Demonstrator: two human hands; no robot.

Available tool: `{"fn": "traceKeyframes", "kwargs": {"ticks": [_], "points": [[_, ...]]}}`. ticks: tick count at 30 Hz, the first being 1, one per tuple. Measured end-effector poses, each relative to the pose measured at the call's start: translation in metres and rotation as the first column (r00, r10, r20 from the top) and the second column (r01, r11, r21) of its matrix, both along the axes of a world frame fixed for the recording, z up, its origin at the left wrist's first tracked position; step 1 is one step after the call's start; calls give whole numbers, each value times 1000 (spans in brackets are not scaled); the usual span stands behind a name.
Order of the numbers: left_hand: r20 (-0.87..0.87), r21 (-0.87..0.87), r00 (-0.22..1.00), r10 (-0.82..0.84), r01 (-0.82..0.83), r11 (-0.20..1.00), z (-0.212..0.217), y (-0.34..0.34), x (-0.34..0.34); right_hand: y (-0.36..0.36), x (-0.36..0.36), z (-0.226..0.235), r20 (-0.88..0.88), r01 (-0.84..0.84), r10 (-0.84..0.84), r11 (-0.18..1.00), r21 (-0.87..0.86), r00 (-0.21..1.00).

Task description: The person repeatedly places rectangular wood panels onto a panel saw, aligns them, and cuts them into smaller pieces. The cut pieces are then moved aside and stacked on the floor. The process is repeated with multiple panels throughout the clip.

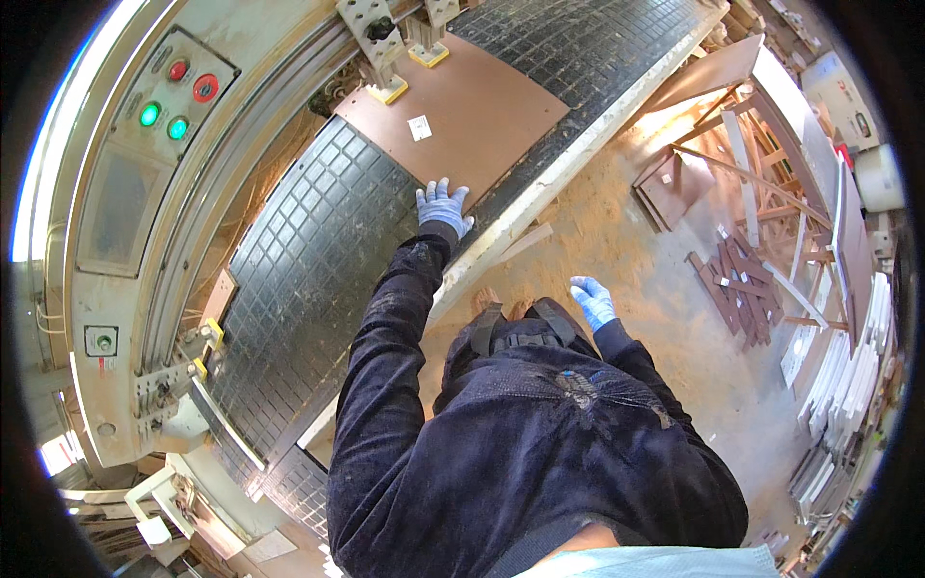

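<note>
A flat brown board [472, 120] with a small white label [419, 127] lies on the black gridded table [308, 217] of a machine. My left hand [443, 204], in a blue-grey glove, is spread flat at the board's near corner, fingertips on its surface. At the far edge, clamps with yellow-edged pads [387, 91] sit on the board. Off to the right, away from the table, my right hand [593, 301] hangs over the floor in a matching glove. Its fingers are loosely extended, and nothing shows in them.
A control panel [164, 101] with red and green buttons is on the machine at left. A pale rail [568, 159] edges the table. On the floor at right are brown strips [737, 284], stacked brown panels [673, 188], a wooden frame [771, 183] and stacked white strips [858, 366].
</note>
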State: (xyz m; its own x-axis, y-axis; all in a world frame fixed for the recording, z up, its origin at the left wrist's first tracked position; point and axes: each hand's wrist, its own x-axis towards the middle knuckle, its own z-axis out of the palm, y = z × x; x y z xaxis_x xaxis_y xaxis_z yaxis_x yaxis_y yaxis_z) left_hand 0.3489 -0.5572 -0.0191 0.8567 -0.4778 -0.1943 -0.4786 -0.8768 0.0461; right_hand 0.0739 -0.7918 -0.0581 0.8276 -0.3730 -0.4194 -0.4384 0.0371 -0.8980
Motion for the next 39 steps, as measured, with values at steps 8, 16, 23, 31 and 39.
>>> {"fn": "traceKeyframes", "kwargs": {"ticks": [8, 16, 23, 31, 39], "points": [[-196, -10, 941, 277, -284, 959, 14, -35, 2, -1, 28, 6, -29, -55, 59, 991, 121, 998], [-528, -195, 797, -294, 223, 955, 60, -195, -52, -82, 77, -8, -407, 473, -315, 793, 384, 858], [-173, -754, 939, -297, 68, 654, 25, -246, -35, -169, 165, -44, -385, 409, -167, 561, 720, 907], [-133, -308, 978, -163, 116, 944, 28, -95, -39, -202, 341, -40, 328, -73, 37, 992, 99, 944], [64, -233, 996, 56, -40, 972, -14, -127, -30, -181, 528, -19, 68, -405, 544, 697, -591, 836]]}}
